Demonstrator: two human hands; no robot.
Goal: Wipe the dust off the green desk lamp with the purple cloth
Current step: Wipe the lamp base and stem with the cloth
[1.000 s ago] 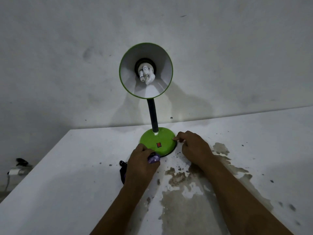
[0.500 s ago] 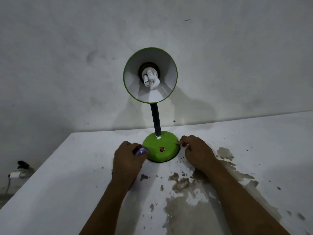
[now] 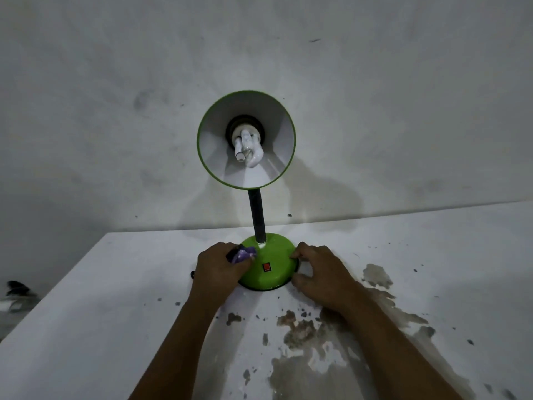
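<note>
The green desk lamp (image 3: 266,261) stands on the stained white table (image 3: 86,327) by the wall. The left hand (image 3: 217,268), gripping the bunched purple cloth (image 3: 243,253), has moved up onto the base's left side. The right hand (image 3: 321,274), fingers curled, still pinches the base's right rim. No readable writing.

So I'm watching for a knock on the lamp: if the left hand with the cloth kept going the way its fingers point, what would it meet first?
Probably the black stem where it joins the green base. The left hand already holds the purple cloth against that base, pointing inward and away; depth is hard to judge.
</note>
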